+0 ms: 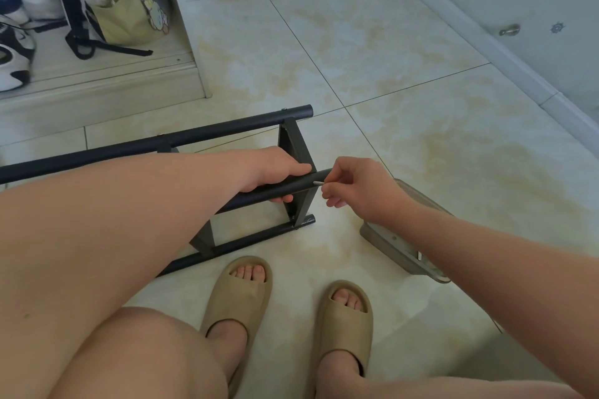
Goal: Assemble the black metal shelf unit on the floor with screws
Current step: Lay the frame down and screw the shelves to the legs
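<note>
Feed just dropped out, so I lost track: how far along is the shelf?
Done: the far tube and the floor tube look joined to the end bracket. In hand: the left hand grips the middle tube; the right hand pinches a screw at its end. Left: driving it in.

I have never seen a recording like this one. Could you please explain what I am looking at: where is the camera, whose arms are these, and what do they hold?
There is no machine here. A person wears one camera on the head, so this single picture looks forward and down at their own arms, knees and slippers. On the tiled floor lies a black metal shelf frame, partly built. The left hand grips one tube of it near the end. The right hand pinches a small silver screw at that tube's end. A grey box sits on the floor under the right arm; its contents cannot be seen. At top left are shoes and a bag.
</note>
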{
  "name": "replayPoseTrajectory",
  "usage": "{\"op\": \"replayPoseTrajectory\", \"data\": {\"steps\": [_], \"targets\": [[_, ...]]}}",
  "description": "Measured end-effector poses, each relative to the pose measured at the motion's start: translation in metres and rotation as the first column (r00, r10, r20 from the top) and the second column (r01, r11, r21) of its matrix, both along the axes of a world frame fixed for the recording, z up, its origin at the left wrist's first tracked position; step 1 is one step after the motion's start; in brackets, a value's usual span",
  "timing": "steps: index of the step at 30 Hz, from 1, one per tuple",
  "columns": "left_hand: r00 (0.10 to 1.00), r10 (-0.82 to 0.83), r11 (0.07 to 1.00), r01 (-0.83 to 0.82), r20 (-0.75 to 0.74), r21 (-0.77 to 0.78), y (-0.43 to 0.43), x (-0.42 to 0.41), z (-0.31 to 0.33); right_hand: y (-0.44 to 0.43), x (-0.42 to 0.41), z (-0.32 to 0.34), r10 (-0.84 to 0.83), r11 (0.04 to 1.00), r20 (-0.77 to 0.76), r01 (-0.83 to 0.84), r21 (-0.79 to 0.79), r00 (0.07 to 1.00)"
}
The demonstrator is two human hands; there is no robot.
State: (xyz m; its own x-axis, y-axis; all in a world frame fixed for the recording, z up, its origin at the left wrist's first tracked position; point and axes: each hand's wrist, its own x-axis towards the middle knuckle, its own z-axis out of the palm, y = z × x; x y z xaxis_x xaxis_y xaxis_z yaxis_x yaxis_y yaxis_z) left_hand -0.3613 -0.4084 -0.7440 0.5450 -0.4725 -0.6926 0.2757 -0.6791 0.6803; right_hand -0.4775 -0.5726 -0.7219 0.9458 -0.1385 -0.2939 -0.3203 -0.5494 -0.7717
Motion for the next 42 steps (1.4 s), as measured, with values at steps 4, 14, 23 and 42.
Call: {"op": "replayPoseTrajectory", "data": {"steps": [4,14,23,42], "targets": [[0.999,-0.027,1.000,0.027,-0.046,0.005,0.007,-0.004,0.001,0.011,-0.005,-0.002,0.130,0.980,0.005,-0.128,-0.152,0.992],[1.000,0.008,1.000,-0.008,-0.015,0.000,0.007,-0.004,-0.006,0.025,-0.007,-0.014,-0.006,0.996,0.061,0.011,-0.083,0.998],[1.000,0.003,1.000,-0.003,-0.027,-0.001,0.008,-0.002,-0.008,0.027,-0.004,-0.019,0.260,0.898,0.123,-0.193,-0.395,0.958],[1.000,-0.005,1.000,0.005,0.013,-0.003,0.008,-0.002,-0.012,0.028,0.002,-0.014,0.097,0.975,0.033,-0.089,-0.202,0.995]]}}
